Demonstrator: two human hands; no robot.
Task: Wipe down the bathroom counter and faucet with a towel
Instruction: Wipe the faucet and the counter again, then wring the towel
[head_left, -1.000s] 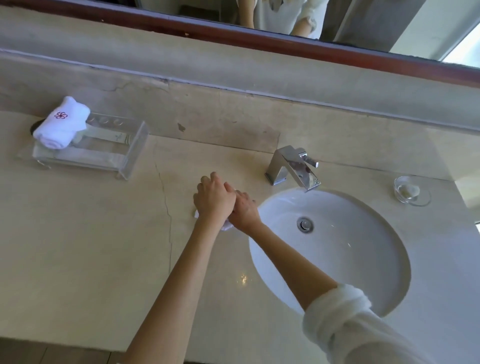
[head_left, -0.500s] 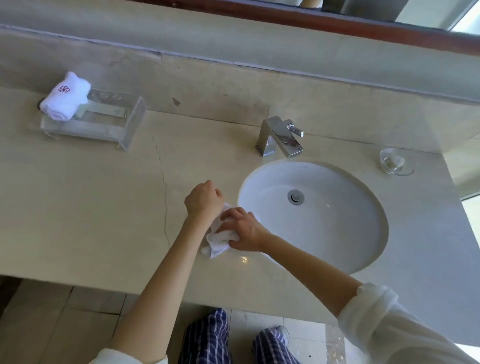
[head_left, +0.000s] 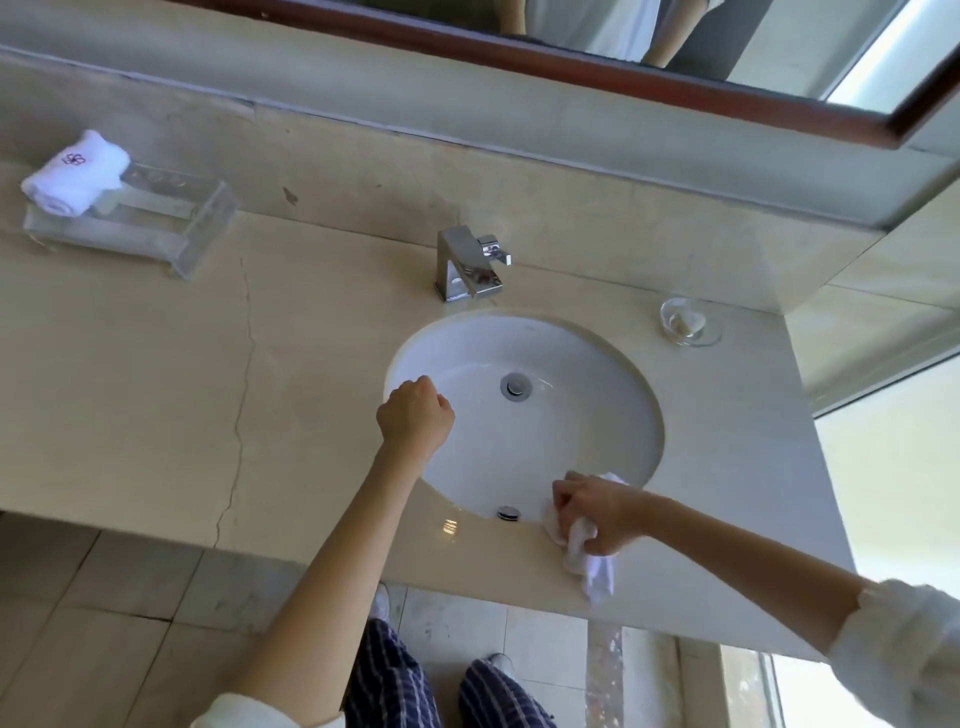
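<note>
Wiping the beige marble surface (head_left: 156, 395)
Right hand (head_left: 597, 512) grips a crumpled white towel (head_left: 589, 558) by the round white sink's (head_left: 571, 415) front rim; left hand (head_left: 414, 415) hangs fisted, empty.

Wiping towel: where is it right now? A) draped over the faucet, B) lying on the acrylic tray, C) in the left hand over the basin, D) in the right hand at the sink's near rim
D: the right hand grips the wiping towel on the counter at the sink's near rim; the left hand holds nothing.
</note>
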